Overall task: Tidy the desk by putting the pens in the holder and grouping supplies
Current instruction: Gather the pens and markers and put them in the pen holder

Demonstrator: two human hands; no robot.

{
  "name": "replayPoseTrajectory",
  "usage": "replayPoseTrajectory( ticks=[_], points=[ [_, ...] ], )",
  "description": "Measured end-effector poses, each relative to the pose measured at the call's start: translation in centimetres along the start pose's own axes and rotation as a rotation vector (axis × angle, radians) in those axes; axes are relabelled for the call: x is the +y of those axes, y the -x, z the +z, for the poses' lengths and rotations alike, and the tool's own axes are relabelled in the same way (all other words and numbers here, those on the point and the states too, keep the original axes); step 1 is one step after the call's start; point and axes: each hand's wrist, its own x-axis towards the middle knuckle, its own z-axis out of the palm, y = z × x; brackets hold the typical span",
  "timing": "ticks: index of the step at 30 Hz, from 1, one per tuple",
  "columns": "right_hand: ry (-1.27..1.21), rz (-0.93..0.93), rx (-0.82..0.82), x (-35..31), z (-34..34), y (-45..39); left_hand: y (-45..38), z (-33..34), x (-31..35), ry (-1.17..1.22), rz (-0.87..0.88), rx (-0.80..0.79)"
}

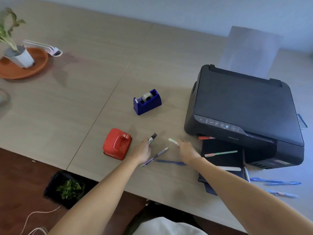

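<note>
Left hand [143,150]: I see it closed around a dark-capped marker [152,138], tip raised off the desk [84,99]. Right hand [187,151]: closed on a pale green pen [173,141].

Between the hands, on the desk: a purple pen [155,156], and a blue pen [169,161] touching it.

Just left of my left hand: a red hole punch [116,144]. Further back: a blue tape dispenser [147,101].

Right: a black printer [245,112]; a green-and-pink pen [221,153] and a white pen [228,168] on its output tray [220,146]; an orange marker [205,137] at the slot.

Far right: several blue pens [274,182].

Far left: a potted plant [18,53] on an orange saucer [39,65].

Pen holder: I cannot find it.
</note>
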Motion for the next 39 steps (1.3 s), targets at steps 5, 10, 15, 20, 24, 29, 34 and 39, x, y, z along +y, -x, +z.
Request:
replayPoseTrajectory(
  ticks=[5,10,15,20,24,29,34,39],
  points=[
    [-0.366,0.089,0.188,0.4,-2.0,1.6,1.2,2.3,0.2,0.057,0.013,-0.112],
    [-0.359,0.116,0.105,0.8,-1.5,3.0,0.9,3.2,1.3,-0.048,0.024,-0.057],
    [-0.233,0.074,-0.065,0.4,0.9,3.4,0.8,3.9,1.7,-0.218,0.063,-0.017],
    [-0.142,0.062,-0.141,-0.4,2.4,3.2,1.7,3.3,0.3,0.023,-0.016,0.027],
    [-0.018,0.024,-0.179,-0.4,3.0,2.4,2.8,1.1,-1.2,0.476,-0.102,-0.139],
    [-0.171,0.027,-0.086,0.0,0.0,4.0,5.2,-4.9,1.6,1.156,-0.122,-0.265],
    [-0.687,-0.143,0.137,3.1,-8.9,10.0,5.3,-9.7,9.9,1.401,0.062,-0.338],
    [-1.13,-0.269,0.366,11.9,-19.0,15.4,4.6,-10.1,23.7,1.437,0.217,-0.455]
  ],
)
